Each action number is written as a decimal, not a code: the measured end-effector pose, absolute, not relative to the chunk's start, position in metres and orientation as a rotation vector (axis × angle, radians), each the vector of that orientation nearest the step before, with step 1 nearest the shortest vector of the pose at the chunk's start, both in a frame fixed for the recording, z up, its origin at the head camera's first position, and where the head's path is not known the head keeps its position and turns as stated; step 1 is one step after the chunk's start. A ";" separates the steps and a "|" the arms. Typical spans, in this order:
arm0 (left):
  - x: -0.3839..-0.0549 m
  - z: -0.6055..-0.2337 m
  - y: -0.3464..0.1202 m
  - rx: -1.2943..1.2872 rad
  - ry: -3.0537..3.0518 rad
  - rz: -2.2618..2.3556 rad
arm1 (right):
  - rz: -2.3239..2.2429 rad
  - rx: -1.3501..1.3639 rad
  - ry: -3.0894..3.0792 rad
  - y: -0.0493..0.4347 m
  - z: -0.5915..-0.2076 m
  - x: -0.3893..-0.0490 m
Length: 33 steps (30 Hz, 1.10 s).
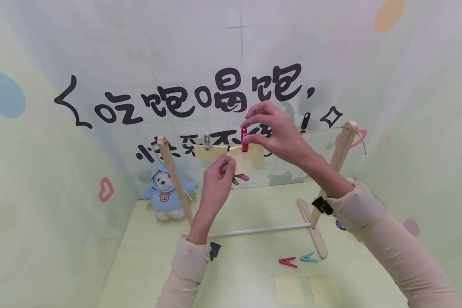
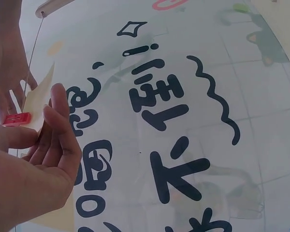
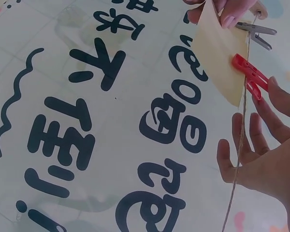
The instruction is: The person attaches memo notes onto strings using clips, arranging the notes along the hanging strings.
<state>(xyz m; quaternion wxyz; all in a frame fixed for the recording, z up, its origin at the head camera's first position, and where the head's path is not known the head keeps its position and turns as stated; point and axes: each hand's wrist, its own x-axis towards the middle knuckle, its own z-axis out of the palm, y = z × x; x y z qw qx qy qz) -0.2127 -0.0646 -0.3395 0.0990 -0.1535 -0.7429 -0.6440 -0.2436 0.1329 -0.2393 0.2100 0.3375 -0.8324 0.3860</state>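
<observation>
My left hand (image 1: 218, 177) pinches the lower left edge of a pale yellow paper note (image 1: 252, 162) between thumb and fingers. At the note's top edge, a red clothespin (image 3: 250, 72) sits across the note and the string (image 3: 230, 203). My right hand (image 1: 282, 134) pinches the handle end of this clothespin between thumb and index finger, its other fingers spread beside the string in the right wrist view. To the left, a grey clothespin (image 1: 206, 142) holds a second yellow note (image 1: 211, 153) on the same string.
The string runs between two wooden posts, left (image 1: 174, 182) and right (image 1: 342, 147), joined low by a white rod (image 1: 258, 230). On the table lie a red clothespin (image 1: 288, 262), a teal clothespin (image 1: 309, 257) and two yellow notes (image 1: 288, 289). A blue-hooded plush toy (image 1: 165, 203) sits back left.
</observation>
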 end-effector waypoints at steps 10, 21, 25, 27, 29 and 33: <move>-0.214 -0.349 -0.059 -0.389 -2.150 -1.952 | 1.002 0.974 -2.253 0.155 -0.246 -0.232; -0.213 -0.364 -0.057 -0.406 -2.119 -1.980 | 1.005 0.983 -2.073 0.213 -0.290 -0.165; -0.213 -0.372 -0.056 -0.436 -2.120 -1.968 | 0.971 1.005 -2.116 0.237 -0.322 -0.151; -0.213 -0.377 -0.056 -0.443 -2.128 -1.962 | 0.954 0.998 -2.152 0.246 -0.341 -0.145; -0.212 -0.384 -0.058 -0.442 -2.145 -1.953 | 0.950 0.988 -2.200 0.253 -0.361 -0.139; -0.209 -0.414 -0.059 -0.431 -2.203 -1.943 | 0.923 1.002 -2.301 0.260 -0.402 -0.132</move>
